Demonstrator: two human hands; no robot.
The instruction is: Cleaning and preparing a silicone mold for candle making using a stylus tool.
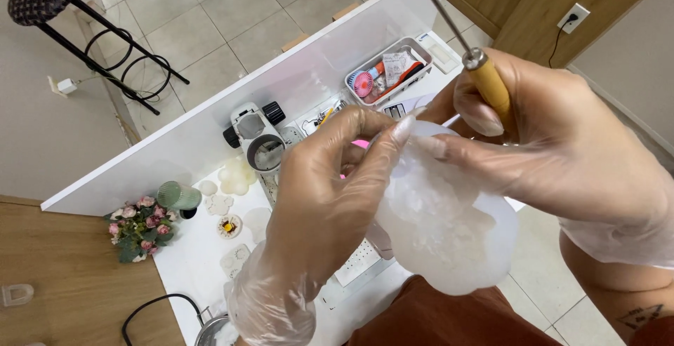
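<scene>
1. White surface stands over a tiled floor; it carries a small white tray of tools, a pink flower bunch and flat white cast pieces.
2. Left hand, in a clear glove, has its grip closed on a translucent white silicone mould, held above the surface.
3. Right hand, also gloved, has its grip closed on a yellow-handled metal pick and touches the mould's top.

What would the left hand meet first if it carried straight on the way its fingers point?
The left hand points up and right, fingertips already on the translucent white mould. Just beyond lie the right hand fingers gripping the yellow-handled tool; probably those come next, though depth is unclear.
</scene>
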